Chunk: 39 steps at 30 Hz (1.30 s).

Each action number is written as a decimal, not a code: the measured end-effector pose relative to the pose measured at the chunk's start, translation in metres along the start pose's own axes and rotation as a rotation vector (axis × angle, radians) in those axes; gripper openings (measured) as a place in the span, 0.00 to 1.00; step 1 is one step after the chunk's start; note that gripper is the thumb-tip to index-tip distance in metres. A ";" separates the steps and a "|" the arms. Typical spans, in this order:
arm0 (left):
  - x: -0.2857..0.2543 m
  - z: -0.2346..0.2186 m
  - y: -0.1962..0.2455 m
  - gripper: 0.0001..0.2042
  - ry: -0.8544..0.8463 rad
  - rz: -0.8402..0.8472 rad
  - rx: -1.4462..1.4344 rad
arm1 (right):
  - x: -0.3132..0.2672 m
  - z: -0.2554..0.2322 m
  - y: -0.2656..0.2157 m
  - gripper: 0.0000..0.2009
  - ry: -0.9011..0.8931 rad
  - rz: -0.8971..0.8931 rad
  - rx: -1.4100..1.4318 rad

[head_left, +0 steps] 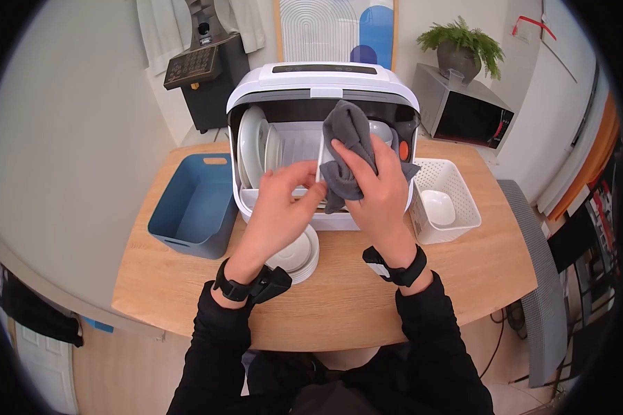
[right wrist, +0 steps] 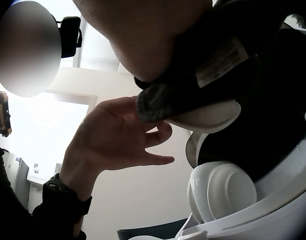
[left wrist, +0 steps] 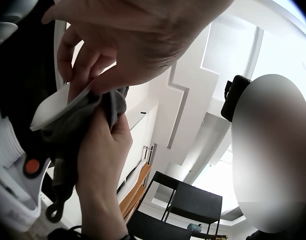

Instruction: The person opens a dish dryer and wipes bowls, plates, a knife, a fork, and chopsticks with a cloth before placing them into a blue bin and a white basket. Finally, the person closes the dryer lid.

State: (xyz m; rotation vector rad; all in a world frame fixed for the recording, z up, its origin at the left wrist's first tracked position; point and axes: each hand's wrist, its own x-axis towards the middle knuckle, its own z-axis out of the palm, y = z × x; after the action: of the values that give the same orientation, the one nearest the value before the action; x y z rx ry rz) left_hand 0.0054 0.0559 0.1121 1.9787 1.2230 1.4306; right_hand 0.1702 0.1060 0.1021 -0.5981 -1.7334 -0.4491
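Note:
In front of the dish cabinet [head_left: 323,90], my left hand [head_left: 280,207] pinches the edge of a white dish [left wrist: 50,111] between thumb and fingers. My right hand [head_left: 382,190] grips a dark grey cloth [head_left: 347,128] and holds it against the dish. Most of the dish is hidden behind the cloth in the head view. The right wrist view shows its pale curved side [right wrist: 215,117] below the cloth, which bears a sewn label [right wrist: 223,67]. From the cloth a small loop [left wrist: 55,211] hangs down in the left wrist view.
White plates [head_left: 253,144] stand upright inside the open cabinet at left. A stack of white plates [head_left: 295,254] sits on the wooden table [head_left: 339,297] under my left wrist. A blue bin [head_left: 187,190] stands at left; at right, a white perforated basket [head_left: 460,187] holds a small bowl [head_left: 437,207].

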 end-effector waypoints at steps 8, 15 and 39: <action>-0.015 -0.001 0.020 0.10 -0.061 0.129 0.202 | 0.010 -0.010 0.007 0.15 -0.017 0.372 0.341; -0.014 0.002 0.025 0.11 -0.015 0.165 0.209 | 0.003 -0.001 0.032 0.26 -0.125 1.032 0.824; -0.008 0.010 0.015 0.12 0.242 0.485 0.657 | -0.002 0.007 0.001 0.17 -0.016 1.090 1.073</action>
State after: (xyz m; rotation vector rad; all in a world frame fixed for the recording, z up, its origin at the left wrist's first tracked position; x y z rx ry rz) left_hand 0.0194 0.0432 0.1148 2.7537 1.5341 1.6752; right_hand 0.1653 0.1106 0.0985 -0.6136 -1.1593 1.1723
